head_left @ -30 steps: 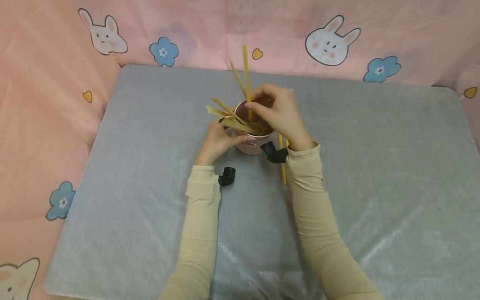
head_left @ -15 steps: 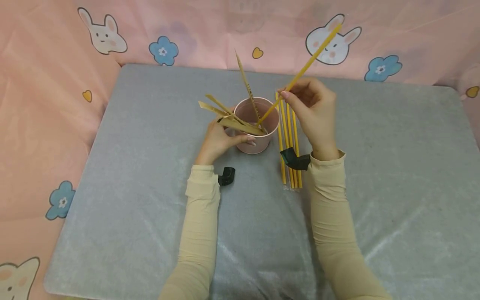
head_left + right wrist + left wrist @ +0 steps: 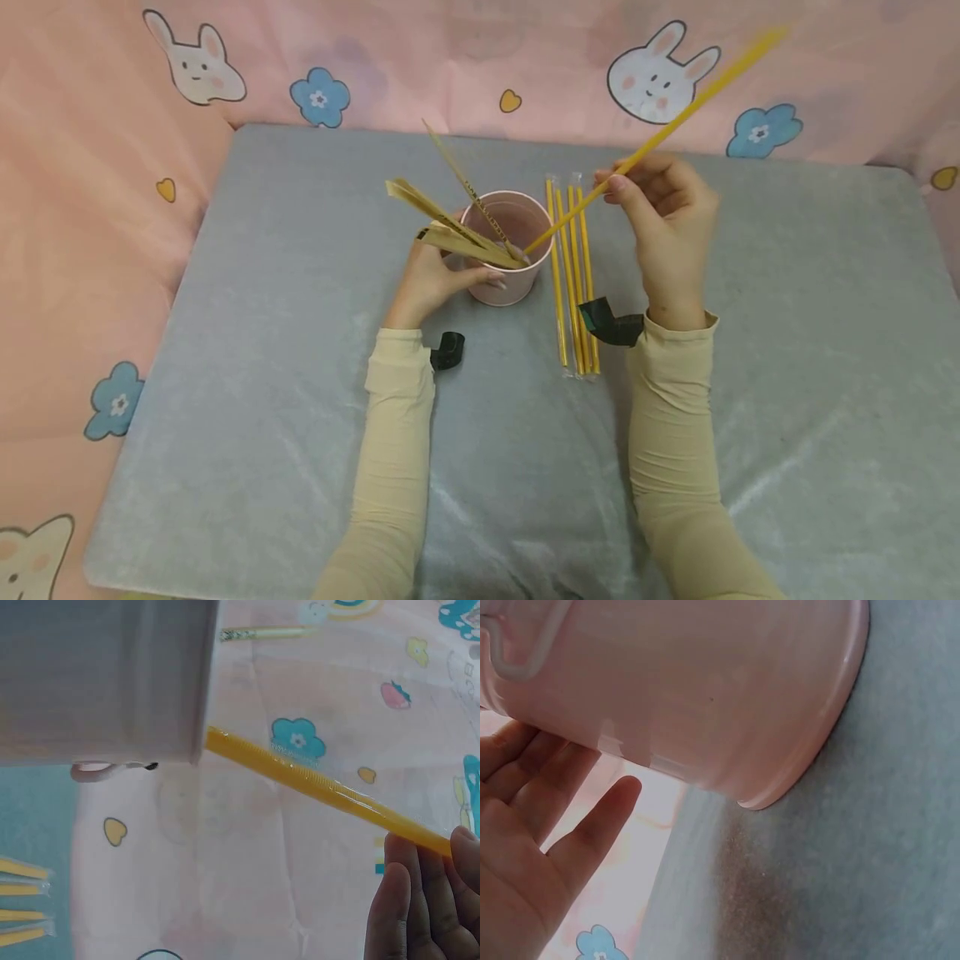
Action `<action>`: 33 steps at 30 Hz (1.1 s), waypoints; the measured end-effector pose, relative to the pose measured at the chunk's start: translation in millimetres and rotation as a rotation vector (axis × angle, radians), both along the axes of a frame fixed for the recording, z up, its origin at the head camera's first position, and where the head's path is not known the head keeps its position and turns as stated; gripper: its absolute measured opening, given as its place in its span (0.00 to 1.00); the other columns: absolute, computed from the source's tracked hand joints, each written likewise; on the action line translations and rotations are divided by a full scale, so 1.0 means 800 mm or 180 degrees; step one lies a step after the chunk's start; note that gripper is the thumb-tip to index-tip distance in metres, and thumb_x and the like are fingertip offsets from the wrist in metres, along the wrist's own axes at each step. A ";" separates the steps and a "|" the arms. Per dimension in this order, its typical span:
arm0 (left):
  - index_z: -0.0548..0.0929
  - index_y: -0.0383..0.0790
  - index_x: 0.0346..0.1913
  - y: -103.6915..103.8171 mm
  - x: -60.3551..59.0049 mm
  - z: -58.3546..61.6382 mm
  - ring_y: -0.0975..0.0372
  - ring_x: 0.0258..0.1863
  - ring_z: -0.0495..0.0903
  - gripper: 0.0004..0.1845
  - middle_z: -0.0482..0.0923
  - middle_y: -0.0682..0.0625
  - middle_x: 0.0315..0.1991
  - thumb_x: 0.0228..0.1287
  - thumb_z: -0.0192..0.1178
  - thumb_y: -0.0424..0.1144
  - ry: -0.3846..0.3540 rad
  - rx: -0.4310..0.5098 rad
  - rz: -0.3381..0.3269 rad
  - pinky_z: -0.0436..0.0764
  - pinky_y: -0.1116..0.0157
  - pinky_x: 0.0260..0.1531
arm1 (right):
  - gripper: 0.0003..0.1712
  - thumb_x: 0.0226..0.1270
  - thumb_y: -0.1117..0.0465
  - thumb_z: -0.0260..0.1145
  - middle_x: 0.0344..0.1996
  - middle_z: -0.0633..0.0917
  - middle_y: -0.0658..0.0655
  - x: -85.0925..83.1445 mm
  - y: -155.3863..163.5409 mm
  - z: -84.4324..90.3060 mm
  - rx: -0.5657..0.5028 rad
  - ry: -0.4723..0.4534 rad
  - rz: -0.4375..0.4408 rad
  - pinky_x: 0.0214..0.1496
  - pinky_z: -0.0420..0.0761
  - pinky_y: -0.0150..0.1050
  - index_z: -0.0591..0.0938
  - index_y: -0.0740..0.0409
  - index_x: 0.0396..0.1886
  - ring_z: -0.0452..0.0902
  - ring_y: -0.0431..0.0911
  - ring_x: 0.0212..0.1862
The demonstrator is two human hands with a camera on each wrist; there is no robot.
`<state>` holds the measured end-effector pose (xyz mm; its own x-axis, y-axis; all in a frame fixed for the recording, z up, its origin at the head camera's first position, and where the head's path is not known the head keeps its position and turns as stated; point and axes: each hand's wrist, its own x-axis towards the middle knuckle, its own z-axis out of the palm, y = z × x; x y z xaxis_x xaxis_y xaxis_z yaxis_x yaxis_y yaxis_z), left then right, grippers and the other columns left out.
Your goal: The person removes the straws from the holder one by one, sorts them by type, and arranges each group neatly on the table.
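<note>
My left hand (image 3: 423, 287) holds a small pink plastic bucket (image 3: 517, 287), its thumb along the near side and fingers behind. In the left wrist view, a thin curved handle shows on the pink wall (image 3: 705, 690). Brown printed paper-like strips (image 3: 480, 247) lean out of the bucket over its left rim, and one narrower strip (image 3: 471, 187) points up at the back. My right hand (image 3: 671, 225) pinches a yellow straw (image 3: 697, 104) in a clear wrapper; the straw slants down to the right, its lower end inside the bucket, in the right wrist view.
Several yellow wrapped straws (image 3: 576, 283) lie side by side on the grey table (image 3: 810, 333), just right of the bucket. Black camera mounts (image 3: 615, 325) stick out from both wrists. A pink patterned curtain (image 3: 420, 67) hangs behind the table.
My right hand has moved right, away from the bucket's mouth, tilting the straw from upright to a rightward slant. The straws on the table have come into view. My left hand stays at the bucket.
</note>
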<state>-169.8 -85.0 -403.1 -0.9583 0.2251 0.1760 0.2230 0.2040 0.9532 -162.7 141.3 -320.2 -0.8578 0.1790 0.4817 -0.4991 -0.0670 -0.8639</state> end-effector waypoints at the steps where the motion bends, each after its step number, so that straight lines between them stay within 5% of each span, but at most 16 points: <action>1: 0.81 0.31 0.45 0.000 -0.001 0.000 0.59 0.44 0.78 0.26 0.81 0.42 0.38 0.39 0.78 0.31 0.0029 0.0052 -0.0033 0.73 0.68 0.54 | 0.02 0.57 0.77 0.65 0.28 0.85 0.62 0.000 0.001 0.001 -0.0065 -0.0018 0.0007 0.38 0.81 0.37 0.81 0.74 0.31 0.81 0.51 0.33; 6: 0.79 0.28 0.44 0.000 -0.002 0.000 0.58 0.30 0.78 0.25 0.79 0.42 0.30 0.39 0.77 0.28 0.0161 0.0241 -0.0163 0.78 0.64 0.45 | 0.03 0.56 0.78 0.66 0.27 0.85 0.64 0.003 0.008 0.008 -0.0380 -0.0063 0.0015 0.38 0.82 0.37 0.80 0.76 0.30 0.82 0.52 0.32; 14: 0.77 0.30 0.51 -0.002 0.001 0.002 0.60 0.44 0.75 0.32 0.79 0.43 0.38 0.37 0.78 0.30 0.0277 -0.0051 0.0004 0.71 0.68 0.53 | 0.04 0.56 0.78 0.65 0.28 0.84 0.66 0.005 0.014 0.013 -0.0412 0.0017 -0.0058 0.38 0.83 0.38 0.80 0.77 0.31 0.83 0.53 0.34; 20: 0.77 0.29 0.50 -0.002 0.000 0.000 0.59 0.43 0.74 0.31 0.78 0.42 0.40 0.38 0.78 0.30 0.0280 -0.0081 0.0006 0.71 0.67 0.51 | 0.05 0.58 0.76 0.64 0.28 0.84 0.68 0.006 0.020 0.013 -0.0290 0.0159 -0.0179 0.38 0.83 0.41 0.79 0.79 0.32 0.82 0.56 0.33; 33: 0.76 0.31 0.54 0.000 0.001 0.000 0.61 0.42 0.75 0.33 0.77 0.43 0.44 0.40 0.77 0.29 0.0110 0.0061 -0.0069 0.75 0.66 0.48 | 0.07 0.54 0.79 0.64 0.26 0.83 0.70 0.006 0.036 0.015 -0.0694 0.0148 -0.0308 0.36 0.83 0.42 0.77 0.83 0.31 0.81 0.57 0.30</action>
